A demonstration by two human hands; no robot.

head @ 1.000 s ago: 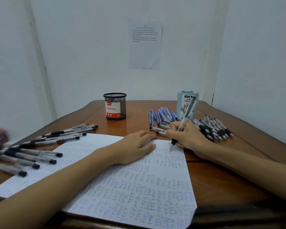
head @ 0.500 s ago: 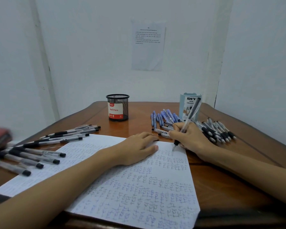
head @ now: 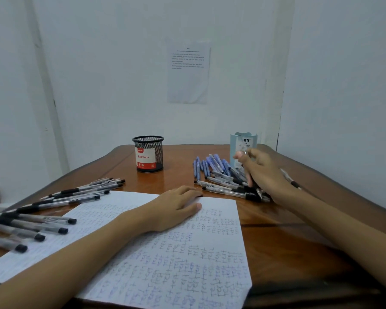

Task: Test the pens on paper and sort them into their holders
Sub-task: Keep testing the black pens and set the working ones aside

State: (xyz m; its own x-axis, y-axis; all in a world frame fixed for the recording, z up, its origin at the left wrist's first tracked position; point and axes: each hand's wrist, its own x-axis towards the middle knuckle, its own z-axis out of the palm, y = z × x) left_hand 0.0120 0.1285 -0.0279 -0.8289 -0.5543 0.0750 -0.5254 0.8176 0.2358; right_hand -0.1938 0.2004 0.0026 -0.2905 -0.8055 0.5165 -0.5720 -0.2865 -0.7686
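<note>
Left hand (head: 176,208) lay flat, fingers straight, on the scribbled paper (head: 187,264) at lower centre, right hand (head: 262,172) gripped a blurred pen (head: 244,151) over the pen pile (head: 221,175), centre right, before the pale blue holder (head: 234,146)

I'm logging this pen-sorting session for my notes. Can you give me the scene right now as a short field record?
left hand: flat on the paper
right hand: above the sheet's far corner, gripping a pen in front of the blue organizer
mesh holder: upright, no pens sticking out
blue pens: loose pile beside the organizer
black-grip pens: spread at left of the table
right heap: beneath the right hand
</note>
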